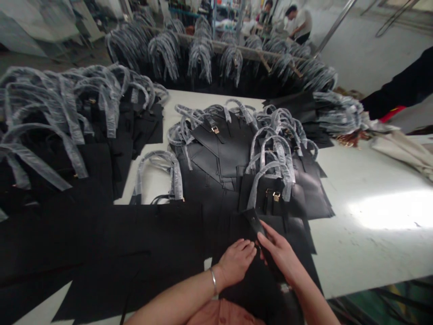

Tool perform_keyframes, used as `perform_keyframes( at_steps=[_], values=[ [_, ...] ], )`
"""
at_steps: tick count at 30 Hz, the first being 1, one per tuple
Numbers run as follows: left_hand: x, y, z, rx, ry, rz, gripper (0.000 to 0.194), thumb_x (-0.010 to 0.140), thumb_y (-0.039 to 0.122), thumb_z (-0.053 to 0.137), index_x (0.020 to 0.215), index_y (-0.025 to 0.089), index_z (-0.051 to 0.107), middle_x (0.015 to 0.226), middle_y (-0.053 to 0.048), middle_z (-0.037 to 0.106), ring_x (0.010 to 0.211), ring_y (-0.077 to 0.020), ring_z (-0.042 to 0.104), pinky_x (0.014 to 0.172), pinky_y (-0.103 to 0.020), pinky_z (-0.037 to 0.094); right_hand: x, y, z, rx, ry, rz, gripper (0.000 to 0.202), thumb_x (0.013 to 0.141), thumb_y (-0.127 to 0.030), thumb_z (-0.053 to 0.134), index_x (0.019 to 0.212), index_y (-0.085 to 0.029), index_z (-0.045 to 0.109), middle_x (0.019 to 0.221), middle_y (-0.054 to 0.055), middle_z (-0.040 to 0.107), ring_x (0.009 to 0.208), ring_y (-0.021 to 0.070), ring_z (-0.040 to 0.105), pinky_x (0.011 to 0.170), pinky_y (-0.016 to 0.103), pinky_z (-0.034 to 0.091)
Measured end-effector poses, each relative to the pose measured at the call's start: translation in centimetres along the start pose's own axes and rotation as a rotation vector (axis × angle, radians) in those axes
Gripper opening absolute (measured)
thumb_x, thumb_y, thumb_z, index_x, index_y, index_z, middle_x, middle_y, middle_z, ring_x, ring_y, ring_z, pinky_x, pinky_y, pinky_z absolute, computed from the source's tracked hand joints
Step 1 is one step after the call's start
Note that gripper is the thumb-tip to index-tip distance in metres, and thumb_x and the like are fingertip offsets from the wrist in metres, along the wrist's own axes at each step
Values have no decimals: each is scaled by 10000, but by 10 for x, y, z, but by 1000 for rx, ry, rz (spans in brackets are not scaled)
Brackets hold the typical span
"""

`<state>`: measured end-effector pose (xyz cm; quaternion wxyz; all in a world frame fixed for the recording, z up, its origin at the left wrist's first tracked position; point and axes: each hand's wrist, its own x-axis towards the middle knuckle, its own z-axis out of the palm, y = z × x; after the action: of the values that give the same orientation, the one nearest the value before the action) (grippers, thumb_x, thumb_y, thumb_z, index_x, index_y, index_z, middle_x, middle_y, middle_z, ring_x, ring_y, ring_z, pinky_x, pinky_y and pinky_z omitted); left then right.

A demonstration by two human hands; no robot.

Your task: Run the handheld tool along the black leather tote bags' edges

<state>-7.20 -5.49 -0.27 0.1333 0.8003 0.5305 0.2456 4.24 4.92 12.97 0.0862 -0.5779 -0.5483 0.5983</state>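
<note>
My right hand (279,250) is closed round a black leather strap (253,220), thumb on top, with the strap's wide end pointing up and away. Beside it, my left hand (237,262) has its fingers bent and close together, their tips by the strap; what they hold, if anything, is hidden. Under both hands lies a black bag panel (243,289). Just beyond them is a black bag (260,194) with a gold buckle (276,196) and plastic-wrapped handles (287,169).
More black panels (152,243) cover the table (365,243) to the left. Bags with wrapped handles (71,108) are piled at the left and in the middle. Behind, a rail carries several bundles of handles (201,54). A person (301,25) bends over at the back; a dark sleeve (402,88) reaches in from the right.
</note>
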Motion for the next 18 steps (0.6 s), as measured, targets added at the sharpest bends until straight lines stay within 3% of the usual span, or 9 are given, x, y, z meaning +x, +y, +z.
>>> perform_keyframes(
  at_steps=[3,6,8,11,14,18],
  values=[
    [1,-23,-22,-85,74,-105,338,928,93,451,1232,168,578,1232,-86,629,1147,-178,552,970,-307,493,-15,18,-3,45,-51,62,808,770,-542,644,1462,-197,410,754,-9,639,501,137,553,436,259,439],
    [9,-60,-56,-71,163,-255,293,958,89,422,1174,183,597,1128,-74,628,1044,-177,563,900,-302,513,-21,29,2,64,-83,89,775,785,-524,637,1456,-205,414,778,-8,627,519,134,567,439,252,429],
    [21,-85,-77,-34,81,-206,256,959,112,462,1145,210,606,1077,-54,613,1003,-176,562,870,-297,511,-21,32,7,60,-99,87,753,790,-519,636,1446,-211,429,783,-11,620,515,128,563,442,251,425],
    [42,-113,-97,20,-148,-32,157,941,163,544,1034,244,641,1024,-24,591,940,-161,567,781,-253,492,-18,30,13,41,-130,73,732,793,-508,639,1437,-217,448,788,-12,621,516,123,565,455,251,428],
    [60,-128,-105,16,-282,86,53,909,214,620,922,250,657,972,-10,586,886,-151,564,698,-228,453,-13,29,17,24,-158,54,719,798,-495,636,1434,-210,457,785,-10,624,517,122,566,461,251,434],
    [72,-133,-105,-22,-324,129,79,869,226,679,793,241,660,881,2,587,838,-147,554,649,-219,418,-5,31,22,-1,-151,26,684,810,-471,631,1423,-211,476,759,-18,611,505,123,563,461,254,442]
  ],
)
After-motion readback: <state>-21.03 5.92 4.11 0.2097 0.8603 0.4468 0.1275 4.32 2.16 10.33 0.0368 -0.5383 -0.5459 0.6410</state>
